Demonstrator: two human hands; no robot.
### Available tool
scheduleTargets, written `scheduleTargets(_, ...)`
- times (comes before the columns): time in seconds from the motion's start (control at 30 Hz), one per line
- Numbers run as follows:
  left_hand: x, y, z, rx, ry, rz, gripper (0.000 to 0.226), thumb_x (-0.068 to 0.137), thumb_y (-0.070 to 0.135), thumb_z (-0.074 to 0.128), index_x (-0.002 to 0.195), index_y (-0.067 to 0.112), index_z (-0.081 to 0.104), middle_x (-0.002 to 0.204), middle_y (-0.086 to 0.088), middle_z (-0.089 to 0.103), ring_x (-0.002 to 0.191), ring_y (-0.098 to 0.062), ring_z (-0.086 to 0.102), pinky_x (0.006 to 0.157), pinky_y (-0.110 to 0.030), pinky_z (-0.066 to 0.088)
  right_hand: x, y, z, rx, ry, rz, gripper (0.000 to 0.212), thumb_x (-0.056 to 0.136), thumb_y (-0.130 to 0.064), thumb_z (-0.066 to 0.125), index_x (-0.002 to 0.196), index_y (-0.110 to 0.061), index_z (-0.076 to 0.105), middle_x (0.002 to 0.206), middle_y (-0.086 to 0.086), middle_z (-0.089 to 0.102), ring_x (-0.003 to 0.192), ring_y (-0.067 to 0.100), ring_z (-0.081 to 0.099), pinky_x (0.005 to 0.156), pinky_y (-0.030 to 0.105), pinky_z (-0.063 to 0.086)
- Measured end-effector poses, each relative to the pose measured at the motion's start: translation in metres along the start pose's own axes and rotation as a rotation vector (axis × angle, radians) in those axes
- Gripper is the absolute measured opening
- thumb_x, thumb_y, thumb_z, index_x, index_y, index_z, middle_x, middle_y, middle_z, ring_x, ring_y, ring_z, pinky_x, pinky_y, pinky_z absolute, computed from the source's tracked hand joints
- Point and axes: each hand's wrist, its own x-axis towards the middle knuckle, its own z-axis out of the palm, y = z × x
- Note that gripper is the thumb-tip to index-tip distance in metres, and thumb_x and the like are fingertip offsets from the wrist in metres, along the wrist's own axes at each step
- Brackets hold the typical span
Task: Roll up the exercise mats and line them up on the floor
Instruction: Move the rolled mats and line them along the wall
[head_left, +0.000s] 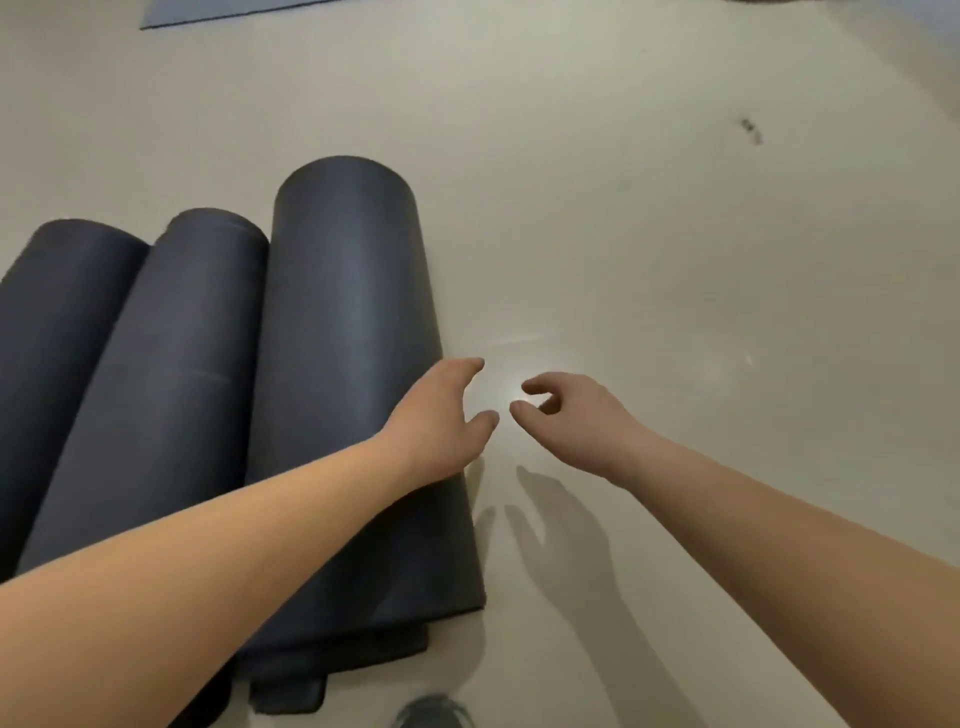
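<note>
Three dark grey rolled mats lie side by side on the pale floor at the left: the left roll (62, 332), the middle roll (171, 364) and the right roll (348, 338), which is the thickest. My left hand (441, 415) hovers over the right roll's right edge, fingers relaxed, holding nothing. My right hand (566, 410) hangs above the bare floor just right of it, fingers loosely curled and empty. The two hands are a small gap apart. Both cast shadows on the floor below.
A flat blue-grey mat (218, 10) lies unrolled at the top left edge. The pale floor (701, 260) stretches to the right, with a small dark mark (750, 130) on it. A dark shoe tip (434, 712) shows at the bottom edge.
</note>
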Motion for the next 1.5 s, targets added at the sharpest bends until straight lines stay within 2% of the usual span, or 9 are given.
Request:
scheduleTargets(0.17, -0.012, -0.05, -0.07, 0.113, 0.341, -0.102, 0.067, 0.1, 0.039, 0.065, 0.159, 0.023, 0.038, 0.167, 0.001, 0.033, 0.153, -0.022, 0.03, 0.123, -0.042, 0.032, 0.019, -0.032, 0.048, 0.104, -0.137, -0.101, 0.063, 0.096, -0.055, 0.064, 0.154, -0.037, 0.046, 0.144, -0.006, 0.054, 0.124, 0.011, 0.055, 0.096, 0.028, 0.049)
scheduleTargets(0.23, -0.017, -0.071, -0.085, 0.156, 0.276, -0.355, 0.091, 0.091, 0.063, 0.066, 0.162, 0.021, 0.026, 0.163, -0.007, 0.033, 0.147, -0.031, 0.038, 0.113, -0.048, 0.042, 0.024, -0.044, 0.057, 0.223, -0.16, -0.078, 0.071, 0.09, -0.06, 0.071, 0.153, -0.042, 0.043, 0.139, -0.006, 0.053, 0.124, 0.012, 0.056, 0.086, 0.027, 0.053)
scheduleTargets(0.37, -0.029, -0.085, -0.084, -0.124, 0.131, -0.659, 0.134, 0.065, 0.095, 0.063, 0.164, 0.021, 0.011, 0.159, -0.008, 0.041, 0.135, -0.034, 0.051, 0.103, -0.045, 0.05, 0.025, -0.046, 0.067, 0.287, -0.14, -0.063, 0.085, 0.08, -0.066, 0.078, 0.154, -0.043, 0.041, 0.136, -0.012, 0.05, 0.133, 0.016, 0.052, 0.106, 0.042, 0.052)
scheduleTargets(0.53, -0.019, -0.053, -0.069, 0.035, 0.181, -0.592, 0.11, 0.072, 0.09, 0.059, 0.153, 0.019, 0.036, 0.145, -0.009, 0.053, 0.117, -0.032, 0.059, 0.093, -0.043, 0.055, 0.021, -0.03, 0.051, 0.141, -0.065, -0.145, 0.105, 0.066, -0.078, 0.08, 0.155, -0.053, 0.032, 0.143, -0.015, 0.04, 0.129, 0.01, 0.049, 0.11, 0.037, 0.047)
scheduleTargets(0.67, -0.023, -0.05, -0.071, 0.004, 0.329, -0.322, 0.072, 0.087, 0.055, 0.073, 0.15, 0.029, 0.05, 0.139, -0.001, 0.059, 0.123, -0.022, 0.06, 0.102, -0.035, 0.049, 0.02, -0.025, 0.019, 0.119, -0.017, -0.155, 0.11, 0.056, -0.084, 0.08, 0.152, -0.054, 0.037, 0.135, -0.018, 0.04, 0.125, 0.007, 0.049, 0.109, 0.035, 0.046)
scheduleTargets(0.9, -0.035, -0.036, -0.058, -0.633, 0.235, -0.573, 0.108, 0.067, 0.066, 0.089, 0.152, 0.019, 0.042, 0.135, 0.008, 0.055, 0.111, -0.018, 0.053, 0.09, -0.033, 0.046, 0.01, -0.007, -0.006, 0.153, -0.173, -0.048, 0.13, 0.051, -0.078, 0.089, 0.158, -0.057, 0.019, 0.143, -0.02, 0.039, 0.134, 0.012, 0.047, 0.102, 0.04, 0.052)
scheduleTargets(1.13, -0.026, -0.004, -0.04, -0.622, 0.268, -0.428, 0.094, 0.077, 0.046, 0.092, 0.152, 0.021, 0.042, 0.123, 0.0, 0.065, 0.107, -0.019, 0.068, 0.088, -0.032, 0.056, 0.009, 0.016, -0.051, 0.099, -0.004, -0.059, 0.106, 0.064, -0.063, 0.091, 0.153, -0.057, 0.034, 0.141, -0.01, 0.038, 0.128, 0.018, 0.052, 0.096, 0.038, 0.052)
scheduleTargets(1.3, -0.024, 0.032, -0.008, -0.787, 0.196, -0.367, 0.033, 0.083, 0.031, 0.087, 0.11, 0.024, 0.07, 0.105, 0.008, 0.078, 0.09, -0.011, 0.075, 0.073, -0.027, 0.06, 0.003, 0.025, -0.066, -0.059, 0.071, -0.297, 0.053, 0.085, -0.031, 0.08, 0.132, -0.048, 0.063, 0.129, -0.014, 0.046, 0.119, 0.004, 0.054, 0.094, 0.018, 0.044)
scheduleTargets(1.5, -0.014, 0.071, 0.011, -0.788, 0.092, -0.256, 0.018, 0.091, 0.023, 0.08, 0.086, 0.011, 0.067, 0.096, -0.005, 0.078, 0.091, -0.02, 0.075, 0.072, -0.028, 0.059, -0.007, 0.041, -0.084, -0.068, 0.202, -0.213, 0.035, 0.089, -0.025, 0.069, 0.124, -0.033, 0.068, 0.121, -0.006, 0.058, 0.106, 0.009, 0.062, 0.085, 0.018, 0.043)
